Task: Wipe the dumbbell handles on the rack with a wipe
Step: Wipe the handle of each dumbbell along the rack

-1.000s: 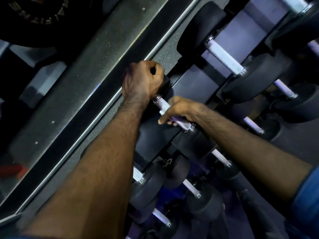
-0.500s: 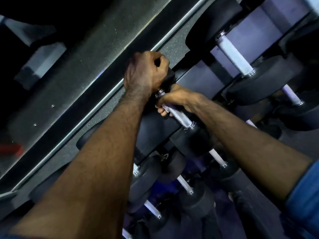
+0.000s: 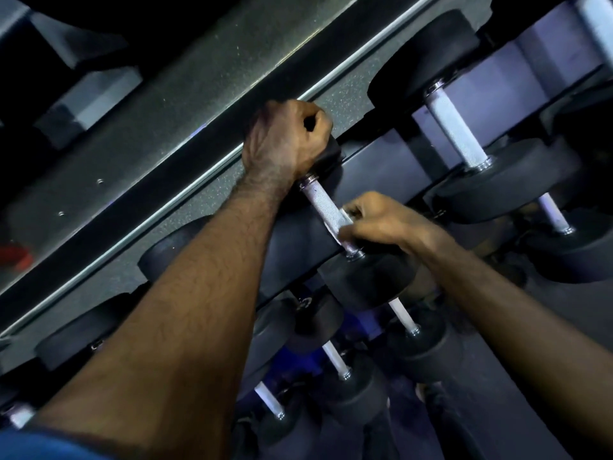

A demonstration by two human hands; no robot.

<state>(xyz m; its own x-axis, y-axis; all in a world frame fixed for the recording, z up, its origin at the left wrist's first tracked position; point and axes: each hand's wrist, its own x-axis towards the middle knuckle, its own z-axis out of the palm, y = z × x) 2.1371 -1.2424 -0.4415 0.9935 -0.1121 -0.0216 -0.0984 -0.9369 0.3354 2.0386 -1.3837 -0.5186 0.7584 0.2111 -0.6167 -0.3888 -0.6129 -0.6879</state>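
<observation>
I see my left hand (image 3: 287, 137) curled over the far head (image 3: 326, 157) of a dumbbell on the top shelf of the rack (image 3: 391, 174), fingers wrapped round the black rubber and gripping it. The knurled metal handle (image 3: 323, 207) of that dumbbell runs down and to the right from under my left wrist, and its upper half is bare.

My right hand (image 3: 381, 222) sits at the lower end of the handle, fingers bent and clamped on a pale wipe (image 3: 338, 229) that is pressed against the metal just above the collar. Only a crumpled edge of the wipe shows beside my thumb (the remainder is tucked under the fingers, so I cannot tell how far round the bar it goes). The near head (image 3: 368, 280) of the dumbbell lies right below my right hand, at the front edge of the shelf.

To the right on the same shelf lies a larger dumbbell (image 3: 457, 134) with a bright handle, well apart from both hands. On the lower tiers, beneath my forearms, several smaller dumbbells (image 3: 336, 360) lie in rows, with short pale handles showing between dark heads. A speckled floor (image 3: 159, 127) stretches beyond the back edge of the rack.
</observation>
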